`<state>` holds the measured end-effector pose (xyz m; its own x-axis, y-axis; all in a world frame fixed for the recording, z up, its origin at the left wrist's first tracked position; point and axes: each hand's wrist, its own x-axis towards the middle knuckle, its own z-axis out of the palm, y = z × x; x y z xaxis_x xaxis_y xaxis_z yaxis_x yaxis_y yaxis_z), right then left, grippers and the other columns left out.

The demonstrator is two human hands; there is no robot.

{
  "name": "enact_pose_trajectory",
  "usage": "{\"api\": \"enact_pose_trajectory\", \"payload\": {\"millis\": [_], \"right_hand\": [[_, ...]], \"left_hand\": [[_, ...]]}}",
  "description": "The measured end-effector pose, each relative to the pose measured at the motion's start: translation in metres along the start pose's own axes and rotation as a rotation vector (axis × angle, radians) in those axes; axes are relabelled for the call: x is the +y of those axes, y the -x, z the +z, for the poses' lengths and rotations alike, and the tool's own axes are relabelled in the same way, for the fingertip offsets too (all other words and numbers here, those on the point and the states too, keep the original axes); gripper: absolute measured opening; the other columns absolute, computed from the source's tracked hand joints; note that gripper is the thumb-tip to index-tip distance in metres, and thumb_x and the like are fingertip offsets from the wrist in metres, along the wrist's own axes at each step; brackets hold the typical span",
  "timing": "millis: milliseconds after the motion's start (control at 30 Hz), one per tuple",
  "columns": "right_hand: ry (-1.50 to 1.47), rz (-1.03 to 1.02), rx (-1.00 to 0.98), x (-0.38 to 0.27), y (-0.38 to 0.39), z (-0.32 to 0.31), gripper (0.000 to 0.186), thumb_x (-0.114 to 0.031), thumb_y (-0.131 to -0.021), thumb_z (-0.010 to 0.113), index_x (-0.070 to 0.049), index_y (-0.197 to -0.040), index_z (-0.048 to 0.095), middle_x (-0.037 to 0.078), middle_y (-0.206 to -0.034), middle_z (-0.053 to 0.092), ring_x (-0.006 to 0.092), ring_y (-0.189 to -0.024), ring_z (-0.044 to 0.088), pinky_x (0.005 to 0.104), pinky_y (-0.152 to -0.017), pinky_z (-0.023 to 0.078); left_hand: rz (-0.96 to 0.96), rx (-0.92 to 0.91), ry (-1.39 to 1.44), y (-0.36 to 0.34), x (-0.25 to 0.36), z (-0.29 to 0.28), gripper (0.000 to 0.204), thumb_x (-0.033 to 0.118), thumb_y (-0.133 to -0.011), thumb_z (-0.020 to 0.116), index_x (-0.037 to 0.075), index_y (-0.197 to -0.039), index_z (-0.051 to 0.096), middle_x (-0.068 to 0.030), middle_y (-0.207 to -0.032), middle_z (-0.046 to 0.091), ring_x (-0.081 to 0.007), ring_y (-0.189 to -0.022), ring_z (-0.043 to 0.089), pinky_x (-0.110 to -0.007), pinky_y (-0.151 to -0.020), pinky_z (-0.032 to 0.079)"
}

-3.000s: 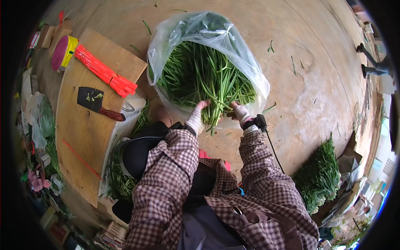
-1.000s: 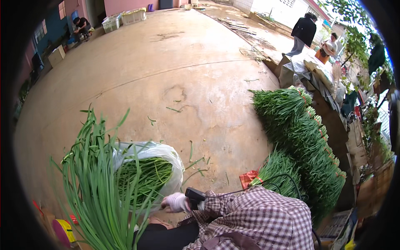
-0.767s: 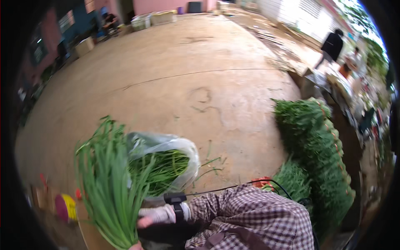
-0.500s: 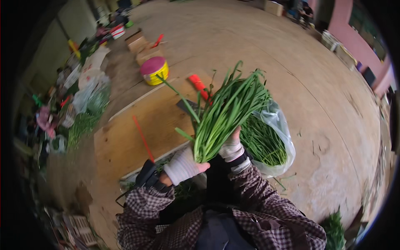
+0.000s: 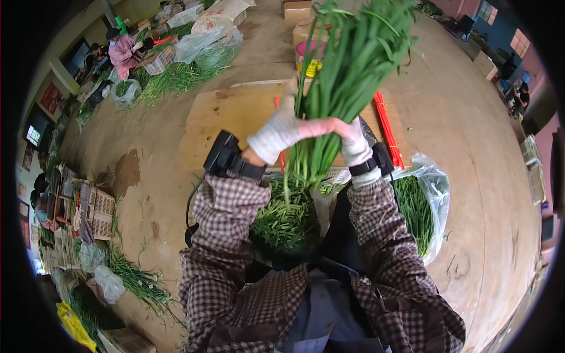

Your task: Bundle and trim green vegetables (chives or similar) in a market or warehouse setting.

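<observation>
A thick bunch of garlic chives (image 5: pixel 356 70) stands upright in front of me, leaf tips up and away, pale stem ends hanging down. My left hand (image 5: pixel 276 134), in a white fingerless glove, closes round its lower left side. On the other side my right hand (image 5: pixel 353 141), gloved alike, grips the same bunch. The two hands meet across the front of the stems. Below them lies a heap of short cut greens (image 5: pixel 285 220). To the right, a clear plastic bag (image 5: pixel 436 176) holds more chives (image 5: pixel 414 209).
Under the bunch stretches a wooden board (image 5: pixel 218 117), with red strips (image 5: pixel 387 132) at its right. A pink-and-yellow bucket (image 5: pixel 307 54) and cardboard box (image 5: pixel 297 9) stand beyond. At far left a person in pink (image 5: pixel 122 52) sits by a basket (image 5: pixel 160 60) and piled greens (image 5: pixel 176 79).
Both hands have raised the bunch up and away from my body, turning it more upright. My view has swung left, so the board and bag appear farther right.
</observation>
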<state>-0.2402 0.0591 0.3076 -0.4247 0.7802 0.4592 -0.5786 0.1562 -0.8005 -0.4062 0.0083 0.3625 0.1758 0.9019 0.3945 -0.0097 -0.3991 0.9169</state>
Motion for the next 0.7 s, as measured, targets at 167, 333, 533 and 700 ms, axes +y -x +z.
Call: {"api": "enact_pose_trajectory", "payload": {"millis": [167, 333, 533, 700], "right_hand": [[0.412, 0.001, 0.000, 0.010, -0.036, 0.011, 0.067, -0.016, -0.064, 0.085, -0.004, -0.121, 0.051, 0.007, -0.112, 0.061, 0.0152, -0.101, 0.057, 0.0307, -0.089, 0.047], [0.350, -0.017, -0.106, 0.023, -0.035, -0.021, 0.074, -0.016, -0.064, 0.085, -0.005, -0.127, 0.046, 0.005, -0.111, 0.061, 0.0174, -0.102, 0.057, 0.0319, -0.091, 0.045], [0.534, 0.107, 0.088, 0.055, -0.016, -0.062, 0.101, -0.045, -0.051, 0.088, -0.003, -0.129, 0.040, 0.016, -0.109, 0.060, 0.0265, -0.097, 0.060, 0.0348, -0.087, 0.048], [0.152, 0.358, 0.001, 0.070, -0.019, -0.074, 0.088, -0.039, -0.061, 0.084, -0.004, -0.128, 0.040, 0.012, -0.112, 0.060, 0.0235, -0.094, 0.060, 0.0356, -0.086, 0.049]], "left_hand": [[-0.126, 0.196, 0.057, -0.028, -0.005, -0.006, 0.072, 0.018, -0.057, 0.087, -0.003, -0.117, 0.051, -0.0128, -0.104, 0.064, -0.0218, -0.093, 0.062, -0.033, -0.082, 0.051], [-0.055, 0.156, 0.066, -0.030, -0.038, -0.004, 0.057, 0.012, -0.066, 0.082, 0.000, -0.115, 0.055, -0.0084, -0.105, 0.064, -0.0173, -0.092, 0.061, -0.032, -0.080, 0.052], [-0.149, 0.011, 0.032, -0.030, -0.113, -0.008, 0.104, 0.006, -0.060, 0.084, 0.006, -0.140, 0.018, -0.0141, -0.119, 0.054, -0.0175, -0.095, 0.057, -0.033, -0.085, 0.050], [-0.268, -0.092, 0.007, -0.049, -0.137, -0.006, 0.102, 0.001, -0.062, 0.081, 0.006, -0.141, 0.017, -0.0116, -0.113, 0.056, -0.0191, -0.096, 0.057, -0.030, -0.074, 0.053]]}}
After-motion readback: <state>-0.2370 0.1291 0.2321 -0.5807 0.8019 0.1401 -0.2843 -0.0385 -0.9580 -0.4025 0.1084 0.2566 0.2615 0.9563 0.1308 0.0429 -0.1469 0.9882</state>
